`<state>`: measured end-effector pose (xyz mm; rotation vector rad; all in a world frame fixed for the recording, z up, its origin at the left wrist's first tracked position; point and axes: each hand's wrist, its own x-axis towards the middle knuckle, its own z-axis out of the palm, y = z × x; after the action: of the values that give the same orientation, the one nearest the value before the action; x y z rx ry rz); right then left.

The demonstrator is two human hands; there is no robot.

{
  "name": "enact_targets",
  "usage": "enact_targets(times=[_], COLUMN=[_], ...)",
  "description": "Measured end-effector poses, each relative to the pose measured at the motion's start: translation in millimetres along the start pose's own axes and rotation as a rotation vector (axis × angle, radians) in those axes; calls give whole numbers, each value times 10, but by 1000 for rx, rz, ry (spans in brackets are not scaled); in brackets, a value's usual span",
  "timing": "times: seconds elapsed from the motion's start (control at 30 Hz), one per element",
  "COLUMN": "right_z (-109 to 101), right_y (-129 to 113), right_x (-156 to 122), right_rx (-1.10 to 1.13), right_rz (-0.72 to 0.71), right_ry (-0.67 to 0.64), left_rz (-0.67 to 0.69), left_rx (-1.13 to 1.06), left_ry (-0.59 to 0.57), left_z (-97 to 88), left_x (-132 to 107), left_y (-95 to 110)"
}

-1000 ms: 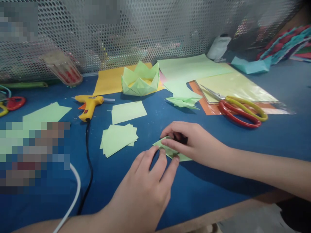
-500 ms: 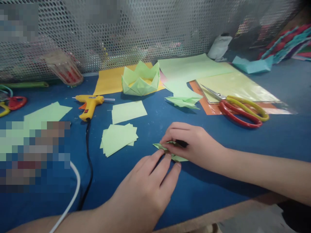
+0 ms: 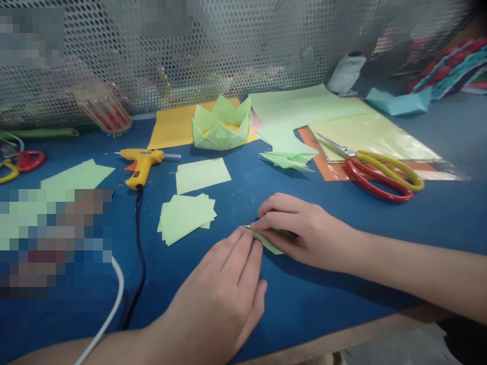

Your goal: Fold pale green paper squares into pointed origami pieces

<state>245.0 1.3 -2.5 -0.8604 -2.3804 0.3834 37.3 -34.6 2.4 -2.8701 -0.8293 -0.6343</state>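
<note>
Left hand (image 3: 218, 289): nearest us, inside the bench's near edge, palm down, fingers loosely straight and close together, tips resting on the green paper's left end.
Right hand (image 3: 314, 233): fingers curled, thumb and fingertips pinching that paper.
Green paper (image 3: 273, 245): on the blue bench (image 3: 323, 309), in from its near edge, between the hands (we see only a sliver, so its folds are unclear).
Stack of sheets (image 3: 186, 220): pale green, just beyond the left hand.
Scissors (image 3: 384, 175): red and yellow handles, beyond the right hand.
Glue gun (image 3: 142, 165): yellow, lying beyond the stack.
Paper crown (image 3: 221, 136): green, standing near the far edge, yellow paper (image 3: 171, 124) under it.
</note>
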Motion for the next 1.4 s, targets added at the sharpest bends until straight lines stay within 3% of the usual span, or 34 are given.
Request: enact_targets(times=[0.3,0.53,0.63,0.8,0.93,1.1,1.4], right_z=[0,-39,-134,-265,-260,-238,-283], right_y=[-13,-9,56,248,328,321,325], right_x=[-7,-29,-14,13,6,-7,-1], right_rx=[-10,116,212,303,279,188,238], right_rz=[-37,6,68,48,-6,-96,-35], right_ry=[-11,5,-69,-211,-183,-135,-177], left_rz=[38,31,19,9,15,-11,-34], left_rx=[32,19,-8,-41,-44,-57,-74], left_ry=[-4,-25,-48,-72,-98,-50,-96], left_z=[-12,28,42,44,42,77,61], left_x=[35,15,2,-9,-18,-43,-34], left_y=[-6,-10,-22,-43,-42,-40,-48])
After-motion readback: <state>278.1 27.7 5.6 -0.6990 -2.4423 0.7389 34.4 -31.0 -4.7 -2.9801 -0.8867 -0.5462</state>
